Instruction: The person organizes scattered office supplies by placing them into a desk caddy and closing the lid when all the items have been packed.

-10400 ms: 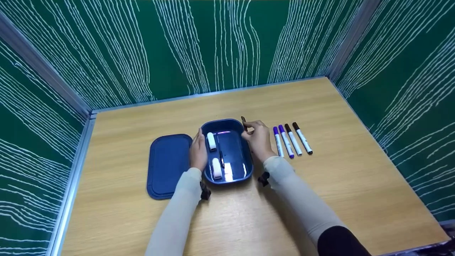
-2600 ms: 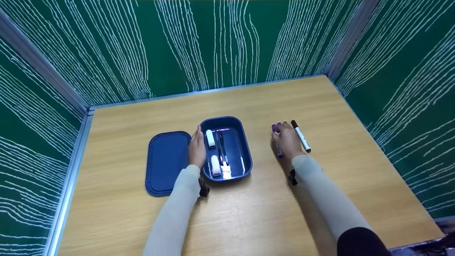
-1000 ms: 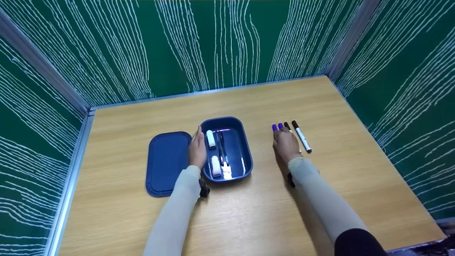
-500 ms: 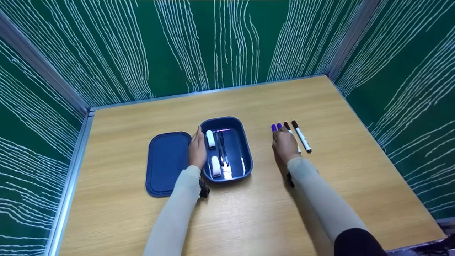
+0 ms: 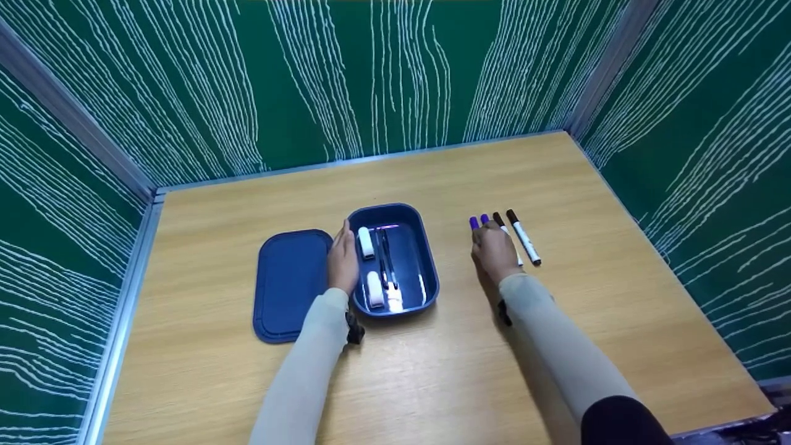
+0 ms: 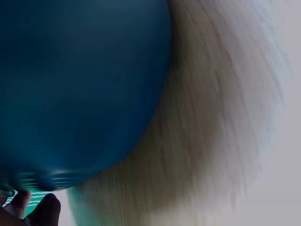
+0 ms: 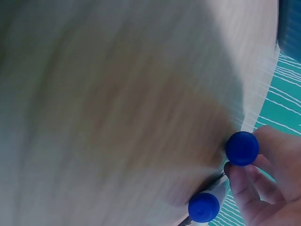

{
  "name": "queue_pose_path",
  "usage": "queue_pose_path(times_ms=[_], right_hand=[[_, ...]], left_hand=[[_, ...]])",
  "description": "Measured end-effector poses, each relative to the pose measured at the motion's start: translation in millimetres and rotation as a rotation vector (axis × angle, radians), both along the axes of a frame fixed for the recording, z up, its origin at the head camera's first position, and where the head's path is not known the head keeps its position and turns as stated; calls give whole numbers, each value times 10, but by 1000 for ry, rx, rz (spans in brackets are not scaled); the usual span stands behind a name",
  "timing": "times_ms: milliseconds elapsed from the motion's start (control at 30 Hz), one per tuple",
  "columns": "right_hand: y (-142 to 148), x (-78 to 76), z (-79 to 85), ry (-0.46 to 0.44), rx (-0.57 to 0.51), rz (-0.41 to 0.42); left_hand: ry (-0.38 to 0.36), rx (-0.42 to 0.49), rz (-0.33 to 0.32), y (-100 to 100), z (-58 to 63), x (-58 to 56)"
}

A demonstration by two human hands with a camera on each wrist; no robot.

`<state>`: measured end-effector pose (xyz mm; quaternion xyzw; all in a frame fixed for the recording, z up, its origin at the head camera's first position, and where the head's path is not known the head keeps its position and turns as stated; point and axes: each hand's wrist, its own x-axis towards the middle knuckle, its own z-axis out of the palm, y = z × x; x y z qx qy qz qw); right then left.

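In the head view my left hand (image 5: pixel 343 262) rests with straight fingers along the left wall of an open dark blue box (image 5: pixel 431 272); its fingertips show at the lower left of the left wrist view. Inside the box lie two white rounded blocks (image 5: pixel 366 243) and two slim black pens (image 5: pixel 384 256). On the right, my right hand (image 5: pixel 496 250) pinches the leftmost purple-capped marker (image 5: pixel 474 222) between thumb and finger. The right wrist view shows this marker's blue end (image 7: pixel 242 148), with a second marker's blue end (image 7: pixel 203 207) beside it. My hand hides most of both markers.
A dark blue lid (image 5: pixel 290 287) lies flat left of the box. Two black-capped white markers lie right of my right hand, the outer marker (image 5: pixel 524 238) in full view. Green panels (image 5: pixel 408 74) with white wavy lines surround the wooden table (image 5: pixel 420 383).
Ten seconds ago my right hand held a black pen over the box; that pen now lies inside. In the last second the leftmost purple-capped marker has shifted slightly left with my right hand.
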<state>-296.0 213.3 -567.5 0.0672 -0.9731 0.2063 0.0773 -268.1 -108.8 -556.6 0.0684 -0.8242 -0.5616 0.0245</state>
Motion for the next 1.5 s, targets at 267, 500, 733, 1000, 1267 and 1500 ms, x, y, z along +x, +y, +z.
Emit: queue_pose_path(times_ms=[267,500,733,1000,1267,1500], right_hand=[[-1,2,10,1,-75,-19],[-10,13,-1,-7,-126,-21],[-54,12,56,-14,-222,-33],[-96,-4,89,-2,-265,-22],[-197,19,179,-5,-317,-18],[-288,22,245,63,-322,-11]], left_hand=[[-2,-12,1,2,16,-1],[-9,-11,-2,6,23,21],[-7,7,0,6,28,24],[-8,15,-2,15,32,26],[-1,-2,-8,9,28,21],[-15,-7,-3,6,14,21]])
